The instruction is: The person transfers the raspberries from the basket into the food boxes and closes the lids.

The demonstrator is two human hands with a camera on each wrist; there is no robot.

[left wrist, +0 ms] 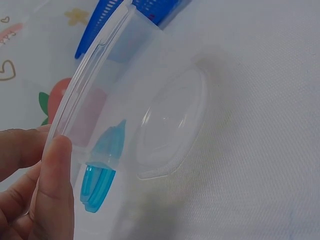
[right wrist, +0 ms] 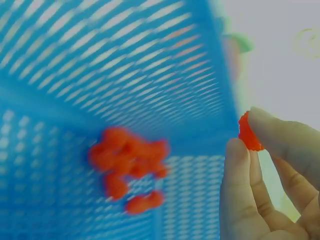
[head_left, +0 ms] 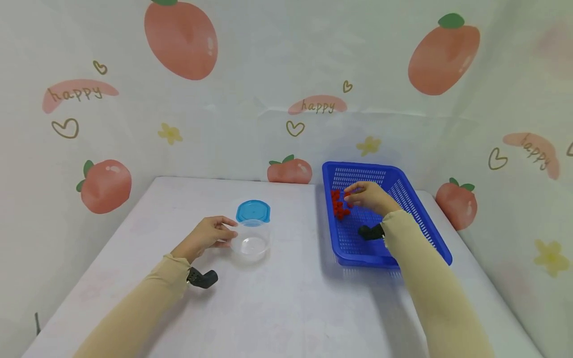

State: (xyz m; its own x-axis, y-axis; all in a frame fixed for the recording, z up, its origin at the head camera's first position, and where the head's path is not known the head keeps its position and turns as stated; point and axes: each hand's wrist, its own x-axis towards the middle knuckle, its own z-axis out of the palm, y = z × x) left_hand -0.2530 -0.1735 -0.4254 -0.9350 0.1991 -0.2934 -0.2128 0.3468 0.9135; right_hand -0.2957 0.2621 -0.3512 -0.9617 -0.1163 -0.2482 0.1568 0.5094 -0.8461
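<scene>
My left hand (head_left: pixel 208 232) pinches the rim of a clear round plastic tub (left wrist: pixel 175 120) between thumb and fingers. The tub appears empty in the left wrist view and stands on the table. Just behind it lies a blue plastic lid (head_left: pixel 253 211). Over the left part of a blue slotted basket (head_left: pixel 367 260), my right hand (head_left: pixel 370 198) pinches one small red bumpy berry (right wrist: pixel 247 134) between thumb and fingertips. A cluster of similar red berries (right wrist: pixel 125 157) lies below, in the basket's corner, blurred in the right wrist view.
The white table (head_left: pixel 286 308) meets a fruit-printed cloth backdrop (head_left: pixel 241 124) behind, with the same print at both sides. The basket's raised walls surround the berries on the right half of the table. A black wrist mount (head_left: pixel 203 279) sits at the left cuff.
</scene>
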